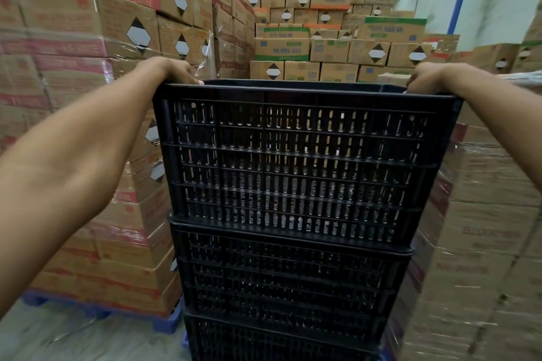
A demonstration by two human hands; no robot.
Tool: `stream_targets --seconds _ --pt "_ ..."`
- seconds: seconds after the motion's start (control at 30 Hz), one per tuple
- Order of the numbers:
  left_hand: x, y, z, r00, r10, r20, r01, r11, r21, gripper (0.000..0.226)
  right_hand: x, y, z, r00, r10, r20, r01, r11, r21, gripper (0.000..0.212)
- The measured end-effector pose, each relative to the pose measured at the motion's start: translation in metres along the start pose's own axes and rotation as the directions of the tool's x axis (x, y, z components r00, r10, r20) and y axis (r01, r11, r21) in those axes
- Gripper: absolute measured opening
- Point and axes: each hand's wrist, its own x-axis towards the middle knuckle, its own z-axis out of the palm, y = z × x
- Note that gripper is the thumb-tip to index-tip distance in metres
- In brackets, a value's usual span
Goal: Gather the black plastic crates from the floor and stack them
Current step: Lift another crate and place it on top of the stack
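Observation:
A stack of black slotted plastic crates fills the middle of the view. The top crate (302, 161) sits on a second crate (290, 281), and a third crate (264, 343) shows below that. My left hand (170, 70) grips the top crate's rim at its far left corner. My right hand (428, 76) grips the rim at its far right corner. Both arms reach forward along the crate's sides. The inside of the top crate is hidden.
Shrink-wrapped pallets of cardboard boxes (88, 126) stand close on the left, on a blue pallet (164, 322). More wrapped boxes (484, 214) press in on the right. Tall box stacks (316, 23) rise behind. Grey floor (58, 337) shows at lower left.

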Motion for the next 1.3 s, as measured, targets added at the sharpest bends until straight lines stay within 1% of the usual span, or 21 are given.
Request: stream_targets --seconds 0.2,0.3,0.5,0.6,0.67,0.7,0.77,0.83,0.9,0.93,0.97,1.03,1.1,1.17,1.23,1.3 --pt "-0.005 0.003 -0.001 1.0 0.019 0.024 -0.019 1.0 0.017 0.051 0.006 0.0 0.0 1.0 0.003 0.007 -0.003 1.0 0.01 0.042" --pt "-0.004 -0.002 -0.001 1.0 0.025 0.01 -0.025 1.0 0.005 0.052 0.009 0.003 0.001 1.0 0.023 0.007 -0.023 1.0 -0.004 0.042" --pt "-0.007 -0.012 -0.003 0.998 0.024 0.05 -0.023 0.999 -0.035 0.06 -0.003 -0.001 0.0 0.999 0.041 -0.01 -0.042 0.999 -0.035 0.041" --pt "-0.001 -0.013 -0.002 0.997 0.029 0.071 -0.028 0.999 -0.019 0.058 -0.011 -0.003 -0.002 1.0 0.005 -0.026 -0.007 0.999 -0.045 0.043" --pt "-0.003 -0.01 -0.001 0.998 0.058 0.027 -0.059 0.998 0.03 0.056 -0.016 -0.007 -0.003 0.999 -0.03 -0.018 0.029 0.998 -0.048 0.046" --pt "-0.004 -0.009 -0.001 0.997 0.08 -0.005 -0.08 0.995 0.052 0.058 -0.018 -0.008 -0.004 0.999 -0.035 0.001 0.035 0.998 -0.043 0.047" --pt "-0.008 -0.005 0.0 0.993 0.12 -0.021 -0.118 0.99 0.08 0.059 -0.022 -0.011 -0.004 0.996 -0.022 0.084 0.023 1.0 -0.014 0.048" --pt "-0.01 -0.002 0.001 0.988 0.151 0.015 -0.152 0.983 0.099 0.057 -0.029 -0.014 -0.005 0.985 -0.014 0.171 0.012 1.0 0.015 0.054" --pt "-0.008 0.0 0.002 0.984 0.16 0.073 -0.167 0.982 0.091 0.056 -0.032 -0.013 -0.006 0.971 -0.015 0.239 0.002 0.999 0.055 0.065" --pt "-0.007 0.002 0.002 0.982 0.164 0.095 -0.173 0.981 0.092 0.057 -0.032 -0.012 -0.006 0.965 -0.011 0.263 -0.005 0.998 0.061 0.066" --pt "-0.004 0.001 0.002 0.98 0.166 0.107 -0.177 0.979 0.099 0.057 -0.032 -0.012 -0.005 0.963 -0.007 0.271 -0.009 0.998 0.057 0.06" --pt "0.005 -0.006 0.003 0.979 0.171 0.115 -0.182 0.978 0.099 0.06 -0.024 -0.013 -0.002 0.97 -0.015 0.244 0.016 1.0 -0.004 0.051" --pt "0.015 -0.011 0.003 0.98 0.167 0.104 -0.179 0.978 0.109 0.06 -0.017 -0.012 0.0 0.981 -0.009 0.193 0.02 0.998 -0.053 0.053" --pt "0.019 -0.008 0.004 0.984 0.162 0.075 -0.171 0.974 0.151 0.056 -0.013 -0.009 0.003 0.988 0.013 0.156 -0.005 0.999 -0.052 0.054" --pt "0.016 -0.006 0.005 0.986 0.161 0.041 -0.166 0.964 0.21 0.053 -0.013 -0.01 0.005 0.985 0.023 0.172 -0.016 0.999 -0.046 0.053" --pt "0.009 -0.006 0.006 0.987 0.159 0.0 -0.154 0.954 0.256 0.05 -0.012 -0.01 0.003 0.987 0.003 0.16 0.007 0.998 -0.062 0.051"
